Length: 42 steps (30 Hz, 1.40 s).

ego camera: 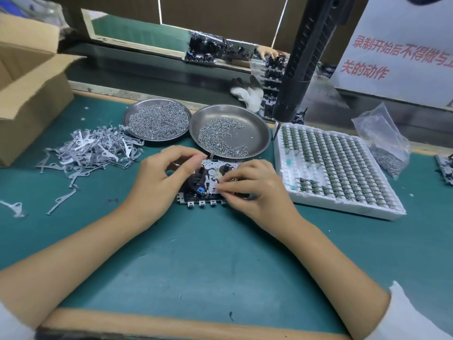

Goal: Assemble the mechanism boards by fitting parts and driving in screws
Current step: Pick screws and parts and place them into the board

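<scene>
Green tabletop carries the board; left hand pinches a thin part, right hand pinches something small on it.

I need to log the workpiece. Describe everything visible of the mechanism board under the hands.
The mechanism board lies flat on the green mat, just in front of the nearer screw dish. It looks like a pale perforated metal plate carrying black round parts, a small blue piece and a row of small square tabs along its near edge. The left hand covers its left side with pinched fingertips above it; the right hand presses fingertips onto its middle. Much is hidden.
</scene>
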Motion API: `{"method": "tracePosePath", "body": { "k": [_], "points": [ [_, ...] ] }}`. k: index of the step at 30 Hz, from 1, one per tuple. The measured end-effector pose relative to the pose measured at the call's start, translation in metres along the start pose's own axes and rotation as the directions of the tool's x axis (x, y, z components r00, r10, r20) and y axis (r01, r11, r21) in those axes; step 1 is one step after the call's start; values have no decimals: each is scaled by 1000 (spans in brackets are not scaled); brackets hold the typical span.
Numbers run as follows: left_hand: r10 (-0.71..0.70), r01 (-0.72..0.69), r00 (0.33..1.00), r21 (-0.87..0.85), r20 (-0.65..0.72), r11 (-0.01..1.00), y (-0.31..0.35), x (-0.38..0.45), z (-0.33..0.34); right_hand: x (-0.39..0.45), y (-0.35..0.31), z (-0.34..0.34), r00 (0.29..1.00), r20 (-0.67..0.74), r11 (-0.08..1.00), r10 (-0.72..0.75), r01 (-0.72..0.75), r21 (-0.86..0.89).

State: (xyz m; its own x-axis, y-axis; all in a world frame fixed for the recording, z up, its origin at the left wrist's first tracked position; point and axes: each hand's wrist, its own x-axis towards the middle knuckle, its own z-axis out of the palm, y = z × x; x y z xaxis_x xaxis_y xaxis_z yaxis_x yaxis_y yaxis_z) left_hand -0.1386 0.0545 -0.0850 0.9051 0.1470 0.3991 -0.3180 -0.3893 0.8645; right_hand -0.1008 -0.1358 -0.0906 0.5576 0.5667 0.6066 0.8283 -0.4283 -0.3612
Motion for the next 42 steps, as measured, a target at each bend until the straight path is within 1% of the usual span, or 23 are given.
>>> {"method": "tracePosePath", "body": {
  "k": [7, 9, 11, 13, 15, 16, 18, 20, 21, 23, 25, 27, 29, 32, 34, 37, 40, 42],
  "points": [
    [32, -32, 999, 47, 3, 998, 4, -1, 2, 0, 2, 5, 998, -18, 997, -53, 53, -48],
    [76, -78, 997, 100, 28, 992, 5, -1, 2, 1, 2, 3, 998, -64, 1000, -10, 8, -29],
    [142, -160, 985, 199, 99, 967, 6, -4, 2, 2, 2, 1, 990, -126, 998, 62, -61, 15],
    [165, -219, 968, 322, 189, 921, 7, -6, 4, 3, 1, -2, 975, -176, 988, 138, -125, 86],
    [168, -262, 955, 430, 244, 864, 6, -6, 6, 3, 0, -5, 957, -186, 966, 222, -189, 178],
    [166, -269, 953, 459, 253, 847, 5, -7, 7, 2, -1, -6, 949, -182, 953, 257, -218, 212],
    [159, -253, 960, 474, 230, 844, 6, -7, 9, 2, -1, -7, 939, -175, 937, 297, -251, 241],
    [170, -250, 964, 477, 205, 842, 8, -3, 8, 3, -2, -8, 935, -180, 935, 305, -258, 241],
    [181, -267, 959, 482, 217, 834, 9, 1, 6, 3, -3, -8, 935, -185, 936, 304, -258, 238],
    [201, -344, 927, 503, 316, 793, 12, 11, 0, 4, -3, -8, 932, -192, 936, 307, -259, 239],
    [211, -462, 860, 532, 464, 710, 14, 21, -5, 4, -3, -9, 930, -200, 934, 310, -258, 247],
    [204, -529, 811, 538, 548, 657, 16, 27, -7, 4, -3, -9, 928, -217, 937, 303, -248, 248],
    [173, -555, 786, 553, 594, 622, 17, 33, -6, 4, -4, -9, 926, -235, 940, 295, -237, 244],
    [96, -597, 747, 600, 658, 533, 19, 44, -2, 4, -4, -10, 923, -246, 940, 296, -234, 250],
    [72, -627, 720, 602, 690, 494, 20, 49, 0, 4, -3, -11, 921, -252, 939, 297, -234, 254],
    [96, -676, 688, 586, 720, 447, 21, 51, 2, 5, -3, -12, 916, -273, 939, 294, -223, 262],
    [168, -705, 668, 545, 724, 454, 20, 49, 0, 5, -3, -12, 915, -283, 942, 287, -216, 259],
    [174, -712, 661, 537, 730, 452, 18, 48, -1, 4, -3, -12, 915, -286, 942, 287, -215, 256]
  ]
}}
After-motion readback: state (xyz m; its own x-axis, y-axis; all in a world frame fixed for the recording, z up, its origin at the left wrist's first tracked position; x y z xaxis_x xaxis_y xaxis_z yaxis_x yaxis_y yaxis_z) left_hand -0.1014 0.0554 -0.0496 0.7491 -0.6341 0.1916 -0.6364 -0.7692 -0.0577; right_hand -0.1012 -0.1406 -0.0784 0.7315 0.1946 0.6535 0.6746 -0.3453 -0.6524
